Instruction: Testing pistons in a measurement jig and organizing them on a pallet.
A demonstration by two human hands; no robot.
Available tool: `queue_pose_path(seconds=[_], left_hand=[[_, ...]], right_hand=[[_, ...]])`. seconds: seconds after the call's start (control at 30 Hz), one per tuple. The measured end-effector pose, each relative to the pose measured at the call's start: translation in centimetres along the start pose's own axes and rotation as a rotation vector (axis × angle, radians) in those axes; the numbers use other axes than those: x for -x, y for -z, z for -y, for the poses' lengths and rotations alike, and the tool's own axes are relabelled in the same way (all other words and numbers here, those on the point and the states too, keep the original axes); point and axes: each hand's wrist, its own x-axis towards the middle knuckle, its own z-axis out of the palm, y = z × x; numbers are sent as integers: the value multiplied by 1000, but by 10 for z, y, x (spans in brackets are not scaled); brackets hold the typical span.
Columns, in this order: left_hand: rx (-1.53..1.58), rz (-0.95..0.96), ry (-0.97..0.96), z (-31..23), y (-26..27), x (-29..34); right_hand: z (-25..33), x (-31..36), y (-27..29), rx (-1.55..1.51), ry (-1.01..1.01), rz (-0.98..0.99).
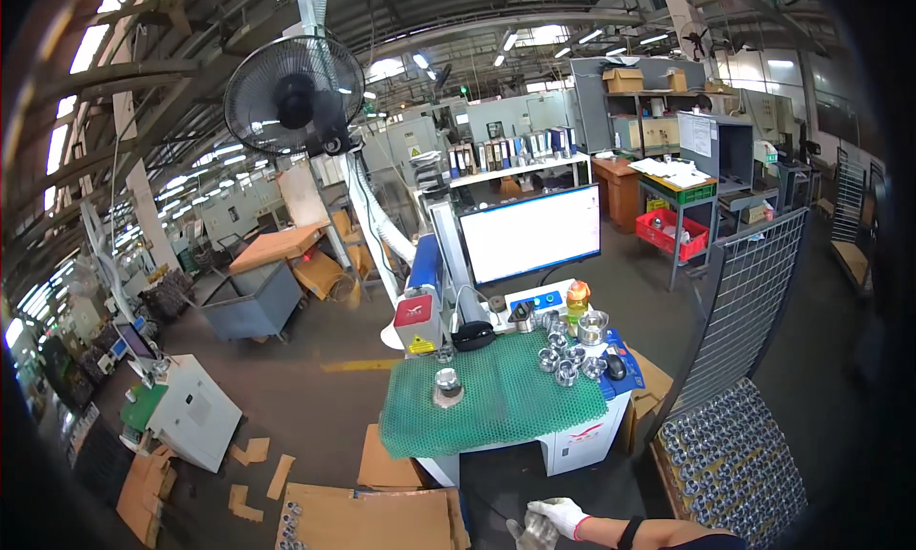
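At the lower edge, my right hand point(561, 517) wears a white glove, its forearm coming in from the right with a black band round it. Its fingers are bent down over a blurred silver-grey shape point(539, 533). Part of that shape may be my left hand in a greyed glove; I cannot make out its fingers. Beyond the hands is a workbench with a green mesh mat point(496, 421). One round silver metal part point(447, 382) stands on the mat under the red-fronted head of a marking machine point(417, 321). Several similar metal parts point(567, 372) cluster at the mat's right.
A monitor point(530, 233), a drink bottle point(577, 300) and a mouse point(615, 364) are on the bench. At right, a tray of metal parts point(735, 455) leans by a wire-mesh rack point(749, 302). A cardboard box point(382, 521) lies near left; a fan point(294, 97) hangs above.
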Motion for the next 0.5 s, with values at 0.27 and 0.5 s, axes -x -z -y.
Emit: queue_pose_path(seconds=[0.27, 0.5], left_hand=[[47, 5, -21, 8, 22, 9], [85, 24, -28, 12, 35, 14]], right_hand=[[24, 10, -32, 116, 5, -4], [7, -7, -52, 138, 80, 73]])
